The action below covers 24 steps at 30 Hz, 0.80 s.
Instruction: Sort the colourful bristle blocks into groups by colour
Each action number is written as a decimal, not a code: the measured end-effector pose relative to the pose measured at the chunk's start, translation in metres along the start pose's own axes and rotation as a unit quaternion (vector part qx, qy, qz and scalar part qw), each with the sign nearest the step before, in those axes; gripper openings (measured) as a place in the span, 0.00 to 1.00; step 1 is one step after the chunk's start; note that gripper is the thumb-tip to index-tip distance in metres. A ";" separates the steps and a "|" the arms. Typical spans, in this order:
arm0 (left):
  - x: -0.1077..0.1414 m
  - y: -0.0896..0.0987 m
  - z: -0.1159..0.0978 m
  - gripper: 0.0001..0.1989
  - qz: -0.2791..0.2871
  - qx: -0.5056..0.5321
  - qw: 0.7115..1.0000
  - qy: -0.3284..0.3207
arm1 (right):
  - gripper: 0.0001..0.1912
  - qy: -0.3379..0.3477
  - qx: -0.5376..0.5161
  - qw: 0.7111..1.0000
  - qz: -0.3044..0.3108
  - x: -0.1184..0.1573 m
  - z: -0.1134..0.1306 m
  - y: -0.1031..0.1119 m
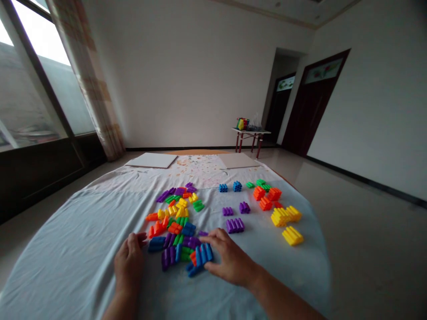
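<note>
A mixed pile of ribbed plastic building blocks in purple, green, orange, yellow and blue lies on the cloth-covered table. At the pile's near right edge, my right hand [230, 258] has its thumb and fingers around a blue block [204, 254]. Another blue block [192, 269] lies just under it, beside purple blocks [168, 256]. My left hand [129, 258] rests at the left side of the pile, its fingers loosely bent and holding nothing. Its fingertips are close to a dark blue block [156, 244]; whether they touch is unclear.
Sorted groups stand to the right: blue blocks [237, 186], green blocks [263, 184], orange blocks [266, 203], yellow blocks [282, 217] and purple blocks [235, 225]. Two flat boards, a white board [152, 160] and a beige board [238, 160], lie at the table's far side.
</note>
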<state>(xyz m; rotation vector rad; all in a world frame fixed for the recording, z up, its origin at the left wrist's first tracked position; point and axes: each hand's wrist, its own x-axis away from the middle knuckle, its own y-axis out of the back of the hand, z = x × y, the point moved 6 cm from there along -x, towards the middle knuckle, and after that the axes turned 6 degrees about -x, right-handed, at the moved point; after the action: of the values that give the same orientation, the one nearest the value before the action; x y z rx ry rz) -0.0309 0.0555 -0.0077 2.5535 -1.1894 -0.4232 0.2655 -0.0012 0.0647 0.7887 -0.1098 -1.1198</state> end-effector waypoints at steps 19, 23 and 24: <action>-0.006 0.000 0.013 0.25 0.012 0.006 1.000 0.026 | 0.26 -0.074 -0.009 0.997 0.009 0.027 -0.045 0.025; -0.002 0.000 0.008 0.25 0.017 0.028 0.998 0.051 | 0.27 -0.026 0.033 0.997 -0.061 -0.004 -0.056 0.062; -0.001 0.000 0.007 0.25 0.016 0.029 0.998 0.053 | 0.26 -0.017 0.050 0.996 -0.077 -0.017 -0.063 0.073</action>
<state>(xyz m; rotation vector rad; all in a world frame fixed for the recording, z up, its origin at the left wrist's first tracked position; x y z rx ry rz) -0.0343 0.0554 -0.0144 2.5655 -1.2196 -0.2461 0.3418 0.0600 0.0689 0.8795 -0.1369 -1.2818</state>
